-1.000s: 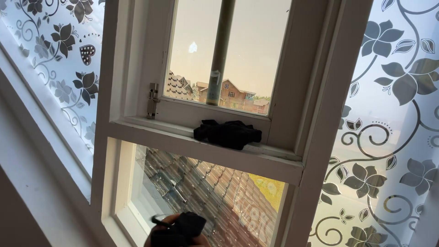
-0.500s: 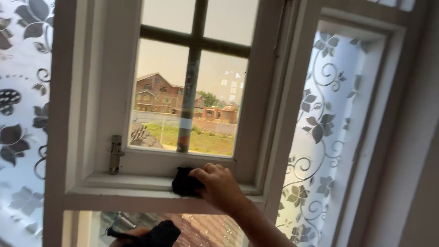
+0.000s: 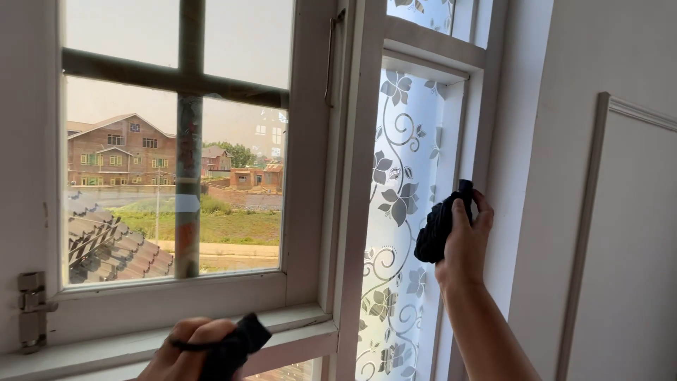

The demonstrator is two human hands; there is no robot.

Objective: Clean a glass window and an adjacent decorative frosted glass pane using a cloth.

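Two dark things are in the hands. The right hand [image 3: 465, 243] holds a black cloth [image 3: 438, 224] up against the white frame [image 3: 474, 120] beside the flower glass [image 3: 398, 212]. The fingers [image 3: 482, 206] curl over the top of the cloth and the thumb presses it from the near side, so the cloth is bunched into a pad. Held like this, the pad lies flat on the wood, and it looks like a grip for rubbing the frame.

The left hand [image 3: 185, 351] is low, near the bottom edge of the picture, in front of the sill [image 3: 134, 346]. It is closed around a second dark thing [image 3: 233, 346] with a thin strap or loop. I cannot tell what it is. It sticks out to the right, away from the glass, so it seems just kept out of the way.

Left of the cloth is a clear window [image 3: 173, 162] with a cross bar. Houses and grass show through it. A metal latch [image 3: 32, 310] sits at its lower left corner. A white wall panel [image 3: 627, 247] stands on the far right.
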